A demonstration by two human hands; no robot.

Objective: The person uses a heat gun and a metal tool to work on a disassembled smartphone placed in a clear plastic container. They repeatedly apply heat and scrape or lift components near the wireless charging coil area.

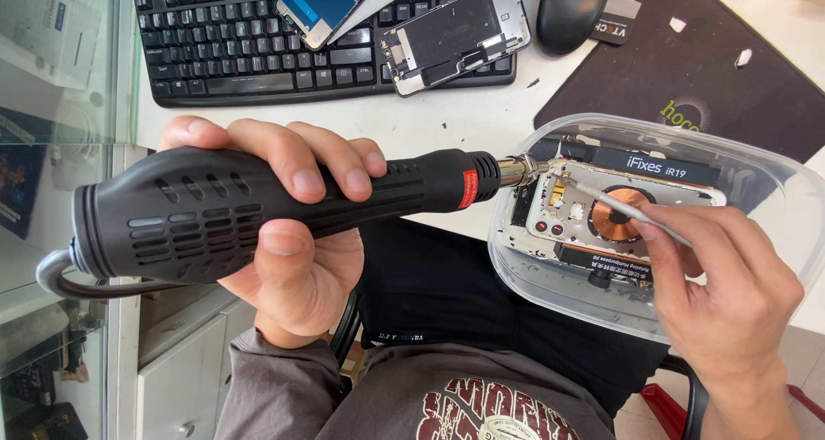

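My left hand [284, 234] grips a black hot-air gun [258, 208] by its vented handle. Its metal nozzle [520, 170] points right, at the top left corner of an opened phone body [619, 212] with a copper coil. The phone lies on a holder inside a clear plastic tub [516, 259] at the desk's edge. My right hand [730, 294] holds thin metal tweezers [623, 206], whose tip rests on the phone near the nozzle.
A black keyboard [232, 45] lies at the back with a phone screen [322, 6] and a bare phone frame [455, 32] on it. A black mouse [571, 6] and a dark mat [687, 70] sit at the right. Glass shelving [51, 148] stands at the left.
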